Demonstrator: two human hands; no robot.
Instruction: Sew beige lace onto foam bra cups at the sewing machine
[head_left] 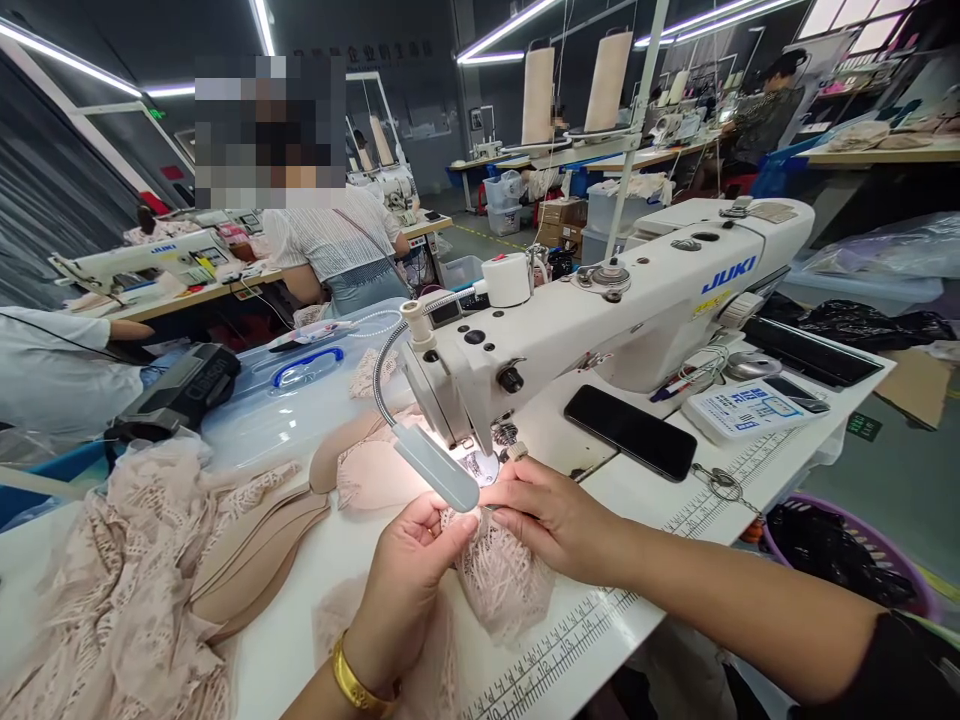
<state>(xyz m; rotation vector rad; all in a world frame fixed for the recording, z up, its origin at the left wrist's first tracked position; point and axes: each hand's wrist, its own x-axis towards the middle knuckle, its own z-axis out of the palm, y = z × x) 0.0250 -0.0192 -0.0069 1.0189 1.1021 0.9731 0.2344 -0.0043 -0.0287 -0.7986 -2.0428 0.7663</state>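
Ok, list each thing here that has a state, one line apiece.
left hand: pinching the lace piece
right hand: pressing the lace piece near the needle
lace piece: bunched, under both hands
machine lamp: lit
phone: screen dark, lying flat
foam cups: stacked, untouched
lace pile: heaped loosely

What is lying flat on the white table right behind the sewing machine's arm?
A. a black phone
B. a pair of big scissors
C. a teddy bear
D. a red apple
A: a black phone lies flat, screen up, on the white table just behind the sewing machine, while both hands work the pink lace at the needle.
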